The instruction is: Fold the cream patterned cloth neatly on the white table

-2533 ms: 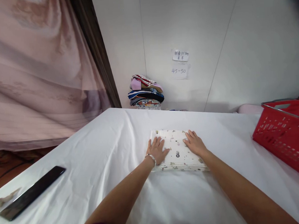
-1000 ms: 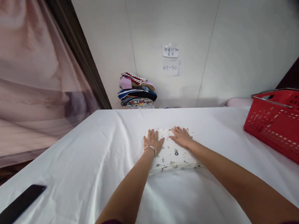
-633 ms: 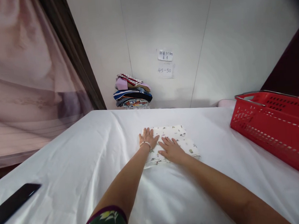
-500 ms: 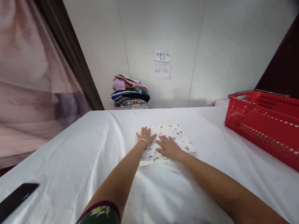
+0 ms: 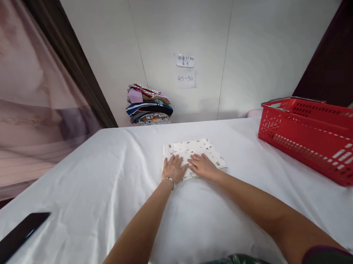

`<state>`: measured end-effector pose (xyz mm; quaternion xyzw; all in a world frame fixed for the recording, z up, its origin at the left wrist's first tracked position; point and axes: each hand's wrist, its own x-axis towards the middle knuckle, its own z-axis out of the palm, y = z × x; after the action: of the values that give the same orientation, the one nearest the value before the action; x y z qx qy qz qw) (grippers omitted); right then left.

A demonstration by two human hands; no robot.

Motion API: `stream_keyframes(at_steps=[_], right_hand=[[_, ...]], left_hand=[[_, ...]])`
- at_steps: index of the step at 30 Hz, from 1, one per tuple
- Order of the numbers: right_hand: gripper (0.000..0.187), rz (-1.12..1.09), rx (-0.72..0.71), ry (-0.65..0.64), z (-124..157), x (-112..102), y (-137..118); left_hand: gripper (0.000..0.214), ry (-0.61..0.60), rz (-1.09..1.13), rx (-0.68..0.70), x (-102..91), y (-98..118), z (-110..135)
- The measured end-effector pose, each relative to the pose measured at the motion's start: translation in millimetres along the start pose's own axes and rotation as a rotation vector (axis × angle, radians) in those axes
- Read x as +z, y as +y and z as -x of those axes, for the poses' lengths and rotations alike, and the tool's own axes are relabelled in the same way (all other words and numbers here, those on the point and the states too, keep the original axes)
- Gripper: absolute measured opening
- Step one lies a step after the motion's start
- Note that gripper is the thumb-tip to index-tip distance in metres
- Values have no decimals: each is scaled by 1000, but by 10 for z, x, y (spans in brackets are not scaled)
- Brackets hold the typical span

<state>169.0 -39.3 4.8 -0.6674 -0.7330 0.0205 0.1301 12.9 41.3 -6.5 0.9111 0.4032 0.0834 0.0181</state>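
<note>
A folded white cloth (image 5: pixel 192 147) with small scattered prints lies flat on the white-covered table (image 5: pixel 134 225). My left hand (image 5: pixel 174 169) rests on its near left part, palm down with the fingers spread. On the near middle of the cloth lies my right hand (image 5: pixel 204 166), also palm down, its fingers stretched out to the left. The two hands are close together, fingertips almost meeting. Under both palms the cloth is hidden. A bracelet circles my left wrist.
A red plastic basket (image 5: pixel 307 141) with metal handles stands at the right. A dark phone-like slab (image 5: pixel 20 234) lies at the left. Behind the table's far edge rises a stack of folded fabrics (image 5: pixel 149 104). Paper notes (image 5: pixel 186 78) hang on the wall; a pink curtain (image 5: pixel 39 115) hangs left.
My left hand has slid from the cloth's left edge toward its near edge. My right hand has shifted slightly, closer to the left one. The camera view has moved a little.
</note>
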Motion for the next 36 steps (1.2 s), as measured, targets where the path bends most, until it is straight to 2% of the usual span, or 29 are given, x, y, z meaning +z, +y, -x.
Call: stream_keyframes(at_steps=[6, 11, 15, 20, 24, 29, 33, 36], right_hand=[[43, 38, 180, 12, 584, -80, 404], [43, -318, 468, 142, 1006, -109, 695], [45, -457, 593, 229, 1142, -119, 790], [44, -644, 724, 247, 1038, -162, 879], [35, -763, 811, 157, 837, -206, 934], [30, -809, 923, 37, 623, -248, 960], [31, -809, 991, -69, 527, -284, 976], [30, -813, 1012, -100, 503, -318, 957]], left_hand=[[52, -12, 15, -1, -8, 0, 8], [43, 95, 28, 36, -9, 38, 115], [43, 189, 22, 58, -5, 48, 289], [41, 204, 38, 8, -26, -4, 454], [41, 193, 89, -104, -31, -77, 479], [39, 191, 166, -189, 0, -137, 454], [43, 173, 241, -255, -3, -148, 441], [46, 176, 279, -297, -25, -167, 443]])
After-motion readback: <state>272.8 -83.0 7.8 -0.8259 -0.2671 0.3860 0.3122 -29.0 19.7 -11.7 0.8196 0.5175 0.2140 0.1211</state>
